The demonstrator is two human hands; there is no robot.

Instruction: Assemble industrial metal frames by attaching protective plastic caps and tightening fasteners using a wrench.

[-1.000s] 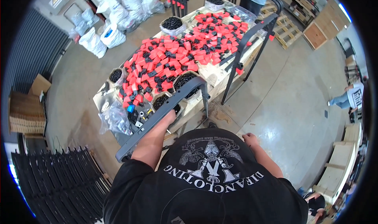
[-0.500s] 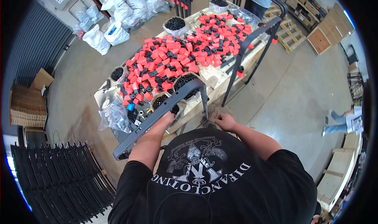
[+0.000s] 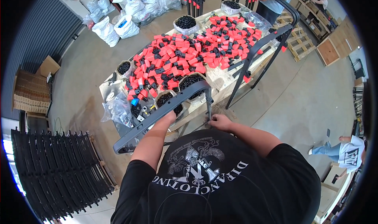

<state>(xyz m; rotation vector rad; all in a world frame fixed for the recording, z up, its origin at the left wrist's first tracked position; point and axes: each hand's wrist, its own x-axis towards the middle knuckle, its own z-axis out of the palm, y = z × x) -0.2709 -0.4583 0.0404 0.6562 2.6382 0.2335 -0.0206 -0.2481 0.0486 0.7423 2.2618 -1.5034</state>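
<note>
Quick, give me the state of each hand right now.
Left hand: closed on the top bar of the grey metal frame.
Right hand: fingers pinched at the frame's upright leg; whether it grips cannot be told.

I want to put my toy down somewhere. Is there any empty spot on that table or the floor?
The table is crowded: red and black parts and bowls of black pieces cover nearly all of it. Bare room is on the grey floor, right of the second black frame, and on the floor between the white bags and the table.
</note>
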